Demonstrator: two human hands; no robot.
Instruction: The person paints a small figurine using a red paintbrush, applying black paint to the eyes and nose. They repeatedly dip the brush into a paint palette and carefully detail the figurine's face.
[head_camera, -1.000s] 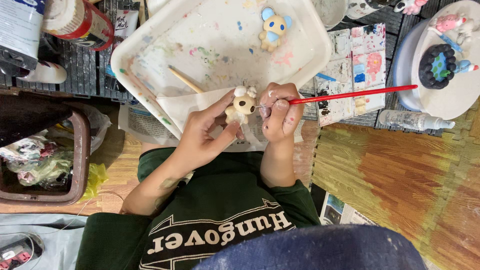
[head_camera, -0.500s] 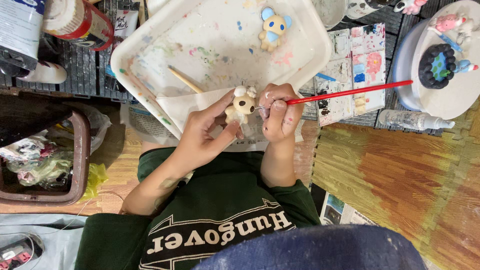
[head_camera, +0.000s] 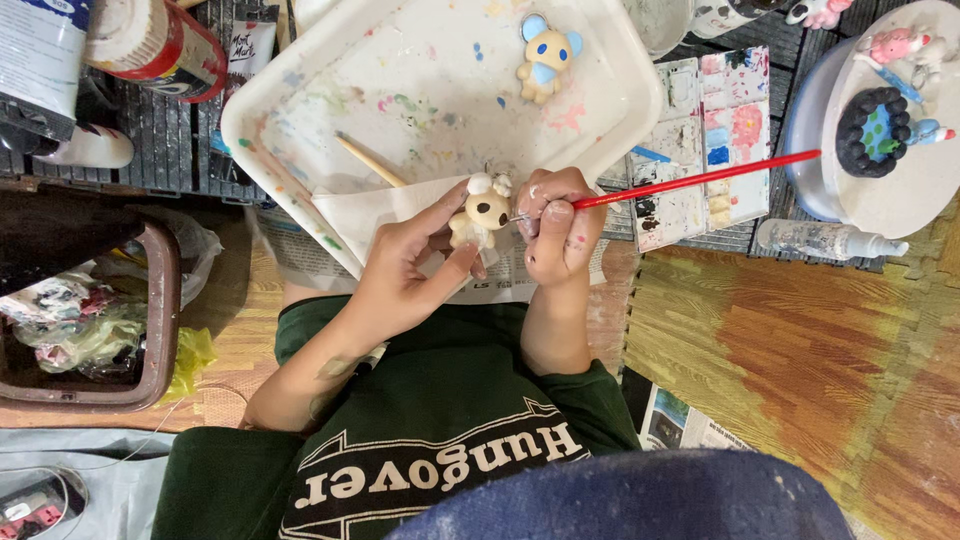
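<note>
Little has changed since a second ago: left hand (head_camera: 405, 280) still grips the cream figurine (head_camera: 480, 217) over the white tray (head_camera: 300, 90) edge, right hand (head_camera: 558, 232) pinching the red brush (head_camera: 700, 177) at its face, painting ongoing.

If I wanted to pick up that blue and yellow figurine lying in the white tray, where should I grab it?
Probably by the yellow body, below the blue ears. The blue and yellow figurine lies alone in the white tray, apart from the wooden stick, so coming straight down from above and pinching its two narrow sides looks easiest; the ears look thinner and more fragile.
</note>
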